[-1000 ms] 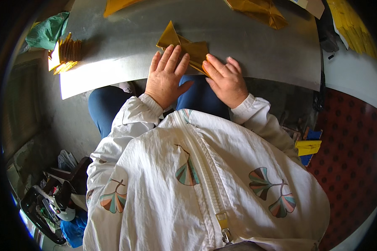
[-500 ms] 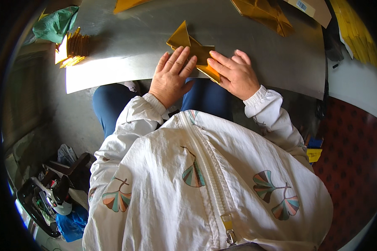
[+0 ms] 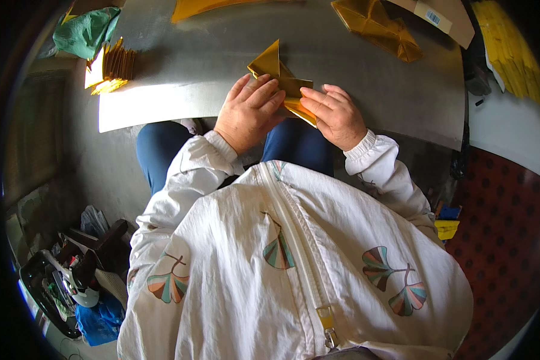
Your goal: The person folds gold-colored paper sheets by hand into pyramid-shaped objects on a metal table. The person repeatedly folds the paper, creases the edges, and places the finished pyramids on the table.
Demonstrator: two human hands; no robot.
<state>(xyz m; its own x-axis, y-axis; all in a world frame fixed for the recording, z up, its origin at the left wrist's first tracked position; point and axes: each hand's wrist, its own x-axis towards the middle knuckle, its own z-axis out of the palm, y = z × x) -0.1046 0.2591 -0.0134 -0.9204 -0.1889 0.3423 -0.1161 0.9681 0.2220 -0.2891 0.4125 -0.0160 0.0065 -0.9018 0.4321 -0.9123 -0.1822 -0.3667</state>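
A folded piece of gold paper [image 3: 291,86] lies at the near edge of the metal table, with a pointed flap rising at its far left. On its left part, the fingers of my left hand [image 3: 246,114] are bent and drawn together; the thumb is mostly hidden. My right hand [image 3: 340,117] grips the paper's right side, its fingers curled over the edge and its thumb out of sight beneath. A lower fold near the right fingertips stands slightly apart, showing a bright inner side.
The metal table [image 3: 210,54] also bears a gold stack of folded paper [image 3: 111,67] at left, a folded gold piece [image 3: 378,27] at far right and gold paper [image 3: 204,7] at the far edge. A green plastic bag [image 3: 85,31] sits far left; a cardboard box [image 3: 456,21] stands far right.
My left fingers have gone from spread to bent and closer together. The right fingers curl more over the paper. The whole view has shifted slightly, with the table lower in it.
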